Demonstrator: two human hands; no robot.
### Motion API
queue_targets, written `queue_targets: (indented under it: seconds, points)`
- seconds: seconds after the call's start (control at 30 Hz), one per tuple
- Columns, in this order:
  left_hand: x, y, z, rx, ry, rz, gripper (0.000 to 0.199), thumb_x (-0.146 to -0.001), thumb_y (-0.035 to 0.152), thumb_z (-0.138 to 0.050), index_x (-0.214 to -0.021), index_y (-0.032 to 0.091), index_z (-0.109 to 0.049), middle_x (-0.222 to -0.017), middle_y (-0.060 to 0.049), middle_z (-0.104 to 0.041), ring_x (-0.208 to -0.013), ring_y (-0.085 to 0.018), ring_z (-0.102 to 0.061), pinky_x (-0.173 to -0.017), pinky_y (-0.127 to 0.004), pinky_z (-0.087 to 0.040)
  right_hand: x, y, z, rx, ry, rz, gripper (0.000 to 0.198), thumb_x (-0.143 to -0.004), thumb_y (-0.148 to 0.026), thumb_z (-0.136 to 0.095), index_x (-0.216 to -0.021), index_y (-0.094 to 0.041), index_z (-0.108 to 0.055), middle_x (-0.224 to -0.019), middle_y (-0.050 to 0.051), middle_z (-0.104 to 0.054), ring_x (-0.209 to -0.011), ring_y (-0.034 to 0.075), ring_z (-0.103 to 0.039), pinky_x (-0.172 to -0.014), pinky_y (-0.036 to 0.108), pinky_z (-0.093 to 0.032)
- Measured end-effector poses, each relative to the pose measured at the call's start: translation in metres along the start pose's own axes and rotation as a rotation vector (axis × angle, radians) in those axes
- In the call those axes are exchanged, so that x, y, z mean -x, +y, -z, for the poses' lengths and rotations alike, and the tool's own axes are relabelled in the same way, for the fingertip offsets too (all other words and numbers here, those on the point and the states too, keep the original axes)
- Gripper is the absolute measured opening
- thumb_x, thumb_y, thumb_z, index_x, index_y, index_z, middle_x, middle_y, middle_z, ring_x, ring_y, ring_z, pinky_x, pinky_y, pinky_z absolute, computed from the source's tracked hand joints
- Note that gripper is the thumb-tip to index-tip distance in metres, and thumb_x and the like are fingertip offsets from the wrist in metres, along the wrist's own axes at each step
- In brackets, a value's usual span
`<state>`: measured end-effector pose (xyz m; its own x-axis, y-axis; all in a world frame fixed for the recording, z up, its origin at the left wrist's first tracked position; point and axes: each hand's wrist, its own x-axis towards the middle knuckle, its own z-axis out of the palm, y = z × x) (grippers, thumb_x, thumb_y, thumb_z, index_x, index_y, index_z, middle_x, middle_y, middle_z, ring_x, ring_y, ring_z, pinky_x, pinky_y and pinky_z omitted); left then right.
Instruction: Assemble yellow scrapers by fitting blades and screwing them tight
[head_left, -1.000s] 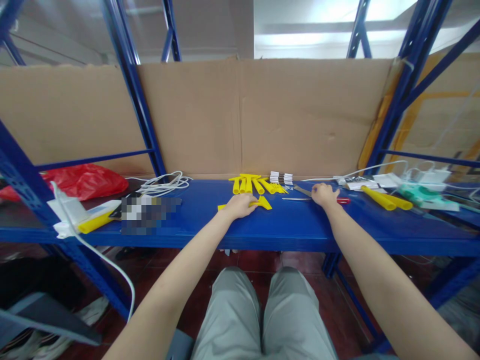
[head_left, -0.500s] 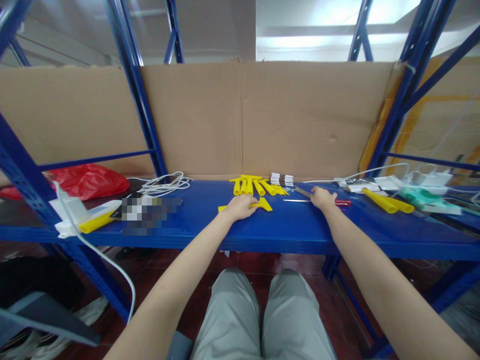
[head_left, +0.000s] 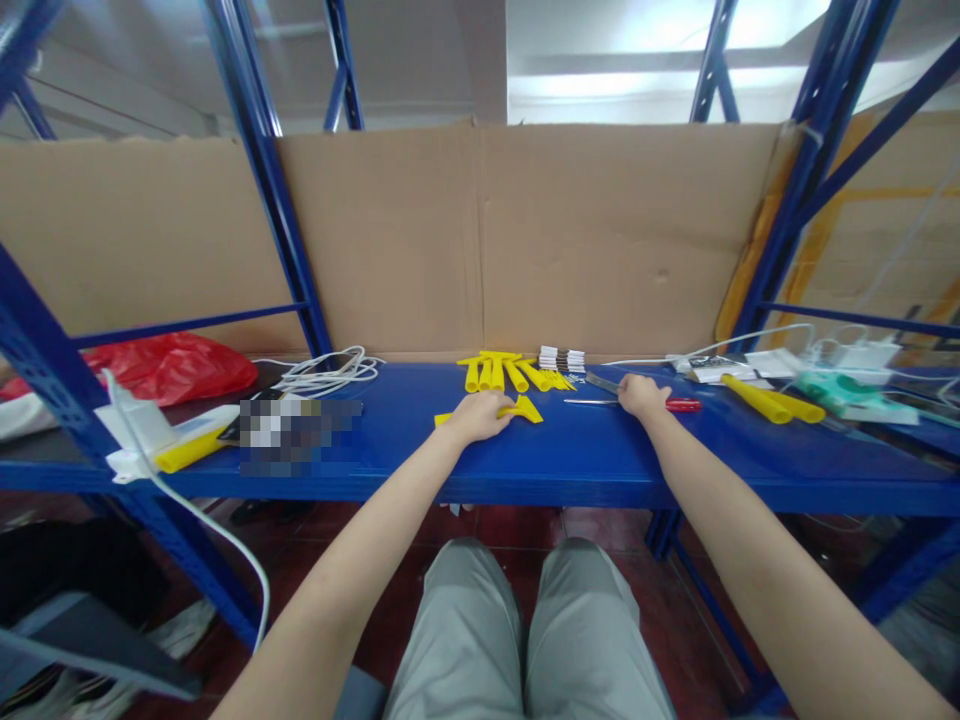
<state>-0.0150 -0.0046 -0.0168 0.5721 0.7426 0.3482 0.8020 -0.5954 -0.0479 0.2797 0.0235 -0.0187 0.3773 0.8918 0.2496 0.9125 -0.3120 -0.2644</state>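
Note:
My left hand point(head_left: 480, 418) is closed round the handle of a yellow plastic scraper point(head_left: 528, 408). Its flared end points right, and the handle's other end shows left of my fingers. Farther right, my right hand point(head_left: 641, 396) is closed on a flat grey metal strip point(head_left: 601, 383) that juts out to the upper left; its rest is hidden by my fingers. A screwdriver with a red handle point(head_left: 684, 405) lies on the table under or against that hand. Several more yellow scrapers point(head_left: 496, 372) lie behind, beside small yellow pieces point(head_left: 556, 380) and a white stack of small parts point(head_left: 561, 359).
Cardboard point(head_left: 390, 240) stands along the back of the blue table point(head_left: 555, 455). At left are coiled white cable point(head_left: 337, 372), a red plastic bag point(head_left: 172, 365) and a white-and-yellow tool point(head_left: 187, 450). Two yellow tubes point(head_left: 765, 402) and a green-and-white object point(head_left: 847, 395) lie at right.
The view has shifted slightly. Both hands stay in about the same places, with the same things in them.

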Motion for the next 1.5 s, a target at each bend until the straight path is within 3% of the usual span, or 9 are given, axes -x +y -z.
queue_targets:
  seconds: [0.27,0.47,0.6,0.7,0.87,1.07,1.3,1.5]
  points:
    - [0.0,0.001,0.001,0.002,0.003,0.011,0.029,-0.09,0.031,-0.05,-0.111,0.025,-0.069,-0.116,-0.005,-0.068,-0.109,-0.023,-0.062,-0.092,-0.032,-0.049,-0.003,0.003,0.002,-0.233,0.093,-0.038,0.021,-0.083,-0.018,-0.051,-0.094,-0.019,-0.069,-0.106,0.012,-0.068,-0.105,0.03,-0.058,-0.091,0.052,-0.038]
    - [0.0,0.0,-0.001,0.036,0.025,0.009,0.028,-0.089,0.032,-0.05,-0.108,0.024,-0.07,-0.114,-0.005,-0.069,-0.107,-0.023,-0.063,-0.09,-0.031,-0.049,-0.012,-0.003,-0.005,-0.604,0.13,0.315,0.016,-0.078,-0.028,-0.057,-0.075,-0.016,-0.068,-0.091,0.01,-0.07,-0.091,0.025,-0.061,-0.085,0.039,-0.045]
    - [0.0,-0.001,-0.002,0.043,0.03,-0.005,0.028,-0.089,0.031,-0.05,-0.107,0.025,-0.07,-0.112,-0.004,-0.069,-0.105,-0.022,-0.063,-0.09,-0.03,-0.049,-0.009,-0.013,-0.011,-0.812,-0.064,0.475,0.024,-0.069,-0.042,-0.068,-0.071,-0.018,-0.068,-0.085,0.007,-0.071,-0.085,0.023,-0.062,-0.083,0.037,-0.047]
    - [-0.001,-0.001,-0.002,0.039,0.038,-0.019,0.028,-0.089,0.03,-0.049,-0.104,0.023,-0.071,-0.111,-0.005,-0.069,-0.104,-0.021,-0.063,-0.09,-0.03,-0.049,-0.003,-0.016,-0.011,-0.875,-0.209,0.506,0.034,-0.06,-0.049,-0.073,-0.07,-0.018,-0.07,-0.081,0.006,-0.071,-0.082,0.022,-0.062,-0.079,0.036,-0.047]
    - [-0.001,0.001,-0.001,0.063,0.066,-0.031,0.029,-0.088,0.028,-0.049,-0.107,0.02,-0.07,-0.114,-0.007,-0.066,-0.103,-0.021,-0.063,-0.091,-0.031,-0.05,0.007,-0.023,-0.008,-0.956,-0.307,0.486,0.039,-0.054,-0.05,-0.077,-0.075,-0.017,-0.074,-0.083,0.005,-0.071,-0.079,0.02,-0.06,-0.074,0.033,-0.046]
    - [-0.002,0.001,-0.005,0.13,0.132,0.003,0.033,-0.092,0.029,-0.047,-0.119,0.021,-0.064,-0.119,-0.007,-0.065,-0.109,-0.022,-0.061,-0.095,-0.036,-0.048,0.015,-0.032,-0.009,-0.932,-0.451,0.516,0.042,-0.049,-0.05,-0.081,-0.076,-0.018,-0.078,-0.082,0.006,-0.072,-0.067,0.014,-0.054,-0.058,0.027,-0.041]
    - [-0.008,-0.008,-0.009,0.189,0.159,-0.015,0.029,-0.093,0.025,-0.045,-0.108,0.02,-0.069,-0.11,-0.007,-0.07,-0.104,-0.02,-0.063,-0.094,-0.036,-0.048,0.019,-0.033,-0.01,-0.902,-0.554,0.582,0.047,-0.054,-0.053,-0.078,-0.082,-0.015,-0.078,-0.057,0.0,-0.06,-0.052,0.008,-0.037,-0.051,0.026,-0.029]
    - [-0.008,-0.008,-0.009,0.26,0.182,-0.052,0.019,-0.086,0.026,-0.056,-0.097,0.018,-0.07,-0.103,-0.007,-0.071,-0.097,-0.019,-0.064,-0.091,-0.035,-0.049,0.02,-0.034,-0.009,-0.921,-0.591,0.597,0.046,-0.053,-0.055,-0.077,-0.075,-0.015,-0.076,-0.055,-0.002,-0.056,-0.053,0.008,-0.038,-0.051,0.025,-0.027]
